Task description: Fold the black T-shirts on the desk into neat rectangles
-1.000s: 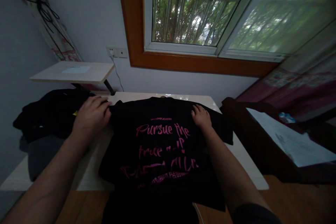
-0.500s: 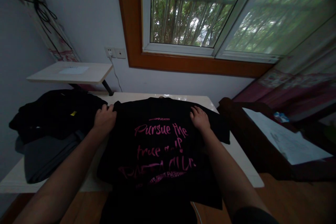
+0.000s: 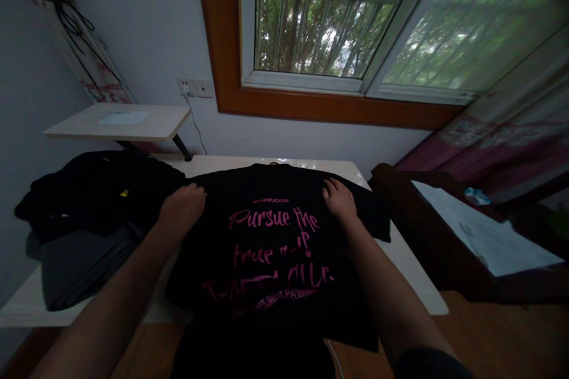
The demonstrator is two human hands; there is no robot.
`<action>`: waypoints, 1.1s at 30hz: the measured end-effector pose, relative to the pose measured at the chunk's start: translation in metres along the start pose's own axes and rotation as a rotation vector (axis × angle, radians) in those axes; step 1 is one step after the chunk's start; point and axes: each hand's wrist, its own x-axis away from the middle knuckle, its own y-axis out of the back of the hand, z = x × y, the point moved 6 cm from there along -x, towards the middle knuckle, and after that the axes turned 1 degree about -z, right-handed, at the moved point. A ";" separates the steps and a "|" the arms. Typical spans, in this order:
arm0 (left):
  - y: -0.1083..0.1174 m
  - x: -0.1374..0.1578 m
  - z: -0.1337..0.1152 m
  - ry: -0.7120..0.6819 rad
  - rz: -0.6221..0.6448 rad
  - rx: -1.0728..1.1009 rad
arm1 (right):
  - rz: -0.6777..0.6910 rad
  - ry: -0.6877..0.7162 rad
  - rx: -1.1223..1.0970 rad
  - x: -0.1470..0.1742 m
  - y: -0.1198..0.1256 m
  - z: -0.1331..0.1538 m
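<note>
A black T-shirt (image 3: 267,186) with pink lettering lies spread on the table, its lower part hanging toward me over the front edge. At its left shoulder, my left hand (image 3: 184,207) is closed on the fabric, knuckles up. My right hand (image 3: 340,198) rests on the shirt near the right shoulder, its fingers slightly apart and laid on the cloth. Beyond that hand the right sleeve (image 3: 376,213) stretches out flat. The left sleeve is largely hidden behind my left hand and forearm.
Dark folded clothes (image 3: 89,189) are piled at the table's left, with a grey garment (image 3: 84,266) below. A small raised shelf (image 3: 160,121) stands behind them. The pale table (image 3: 413,284) backs onto a wall under a window. A brown seat with paper (image 3: 480,231) is at right.
My left hand has moved a little right and nearer to me at the shirt's left shoulder, its fingers now more curled. My right hand stays in place.
</note>
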 end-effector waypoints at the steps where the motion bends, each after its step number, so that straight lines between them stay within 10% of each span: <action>1: -0.006 -0.003 -0.015 -0.066 0.006 0.025 | -0.006 0.001 0.002 0.000 0.001 0.001; 6: -0.052 -0.024 -0.059 -0.201 -0.002 0.197 | -0.033 -0.003 0.017 0.005 0.009 0.006; 18: -0.104 -0.051 -0.020 -0.010 -0.258 0.217 | -0.042 0.037 0.011 0.028 0.028 0.024; 33: -0.137 -0.114 0.004 0.083 -0.073 0.209 | -0.063 0.011 -0.045 -0.011 -0.002 0.017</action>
